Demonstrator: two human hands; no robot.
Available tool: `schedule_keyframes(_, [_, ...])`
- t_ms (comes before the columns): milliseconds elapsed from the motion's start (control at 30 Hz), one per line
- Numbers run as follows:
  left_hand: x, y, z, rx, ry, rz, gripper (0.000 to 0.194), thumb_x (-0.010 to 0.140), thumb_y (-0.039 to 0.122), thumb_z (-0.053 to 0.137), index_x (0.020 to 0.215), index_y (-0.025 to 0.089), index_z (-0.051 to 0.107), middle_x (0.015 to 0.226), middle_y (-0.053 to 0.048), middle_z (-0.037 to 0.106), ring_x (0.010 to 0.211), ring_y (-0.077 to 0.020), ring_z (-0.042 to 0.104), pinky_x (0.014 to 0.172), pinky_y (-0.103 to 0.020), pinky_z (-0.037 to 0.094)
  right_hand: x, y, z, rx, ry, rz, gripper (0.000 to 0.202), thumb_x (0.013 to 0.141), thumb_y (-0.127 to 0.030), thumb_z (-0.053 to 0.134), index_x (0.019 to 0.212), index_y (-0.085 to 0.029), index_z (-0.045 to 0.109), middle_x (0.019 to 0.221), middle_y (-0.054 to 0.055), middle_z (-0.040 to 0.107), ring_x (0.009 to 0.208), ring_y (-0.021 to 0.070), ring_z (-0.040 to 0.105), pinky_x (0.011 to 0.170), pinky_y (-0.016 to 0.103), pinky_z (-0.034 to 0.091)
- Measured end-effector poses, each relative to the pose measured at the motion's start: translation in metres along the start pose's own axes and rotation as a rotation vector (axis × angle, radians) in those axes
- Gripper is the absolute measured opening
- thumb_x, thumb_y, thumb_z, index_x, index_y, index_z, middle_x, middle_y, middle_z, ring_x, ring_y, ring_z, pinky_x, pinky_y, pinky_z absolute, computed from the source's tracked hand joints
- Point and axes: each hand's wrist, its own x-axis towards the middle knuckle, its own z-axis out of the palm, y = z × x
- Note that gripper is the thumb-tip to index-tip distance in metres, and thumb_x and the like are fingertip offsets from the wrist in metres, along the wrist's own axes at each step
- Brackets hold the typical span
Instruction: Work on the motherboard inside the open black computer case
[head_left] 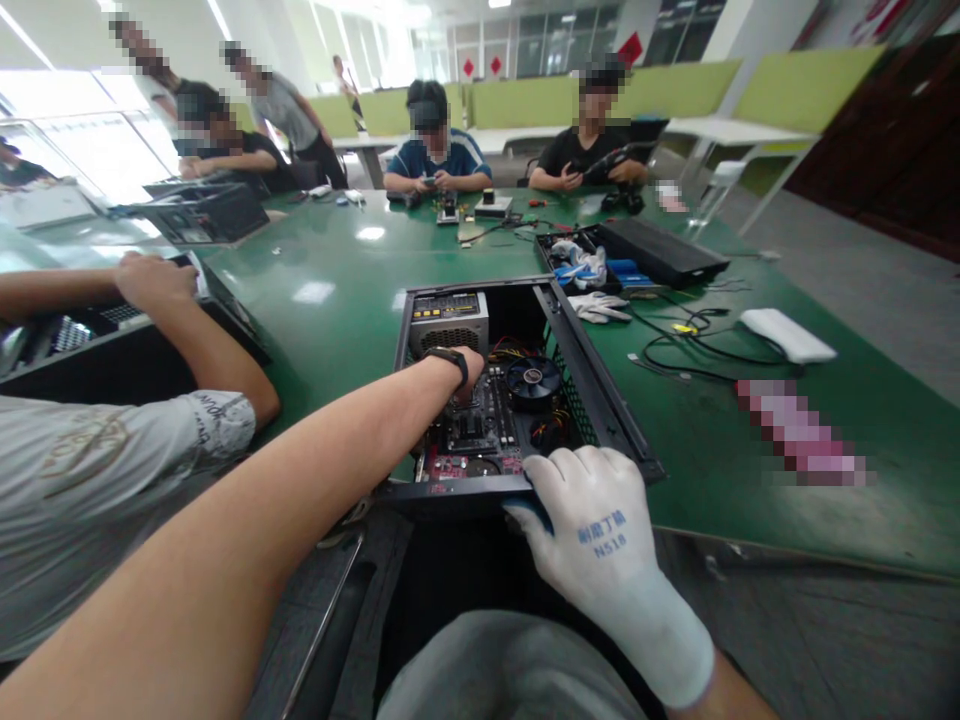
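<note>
An open computer case [607,385] lies at the table's near edge. Inside it are a power supply [450,322] at the far left, a motherboard [472,425] and a black CPU cooler fan [533,380]. My left hand [471,368], bare and with a black band at the wrist, reaches into the case just below the power supply, over the motherboard. Its fingers are hidden. My right hand [589,510], in a white work glove, grips the near rim of the case, fingers over the top and thumb below.
A co-worker's arm [180,310] rests on another case [232,325] at the left. To the right lie cables [660,345], a white pouch-like object [787,335] and a blurred pink item [799,430]. Farther back are gloves [596,307], a black panel [660,250] and seated people.
</note>
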Motion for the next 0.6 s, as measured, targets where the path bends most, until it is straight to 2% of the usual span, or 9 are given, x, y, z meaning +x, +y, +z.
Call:
schedule_keyframes(267, [0.006, -0.001, 0.004, -0.061, 0.028, -0.023, 0.064, 0.051, 0.024, 0.090, 0.113, 0.015, 0.076, 0.116, -0.016, 0.074, 0.106, -0.0303, 0.069, 0.090, -0.031, 0.055, -0.001, 0.001, 0.001, -0.002, -0.004, 0.001, 0.027, 0.081, -0.042, 0.068, 0.095, -0.021, 0.060, 0.081, 0.004, 0.054, 0.080, 0.0218, 0.042, 0.075, 0.036, 0.022])
schedule_keyframes(400, [0.002, 0.001, 0.001, -0.086, 0.035, -0.011, 0.059, 0.061, 0.021, 0.084, 0.118, 0.012, 0.073, 0.114, -0.017, 0.074, 0.105, -0.0297, 0.070, 0.088, -0.031, 0.056, 0.001, 0.001, 0.002, 0.004, 0.019, -0.015, 0.025, 0.082, -0.042, 0.068, 0.094, -0.021, 0.060, 0.080, 0.004, 0.055, 0.078, 0.0210, 0.042, 0.075, 0.036, 0.023])
schedule_keyframes(600, [-0.004, 0.003, 0.001, -0.155, 0.062, -0.050, 0.059, 0.073, 0.031, 0.075, 0.129, 0.014, 0.067, 0.114, -0.020, 0.073, 0.105, -0.0310, 0.070, 0.087, -0.036, 0.058, -0.001, 0.000, 0.003, 0.024, -0.006, 0.012, 0.027, 0.081, -0.042, 0.069, 0.096, -0.021, 0.062, 0.082, 0.004, 0.057, 0.080, 0.0212, 0.043, 0.077, 0.036, 0.024])
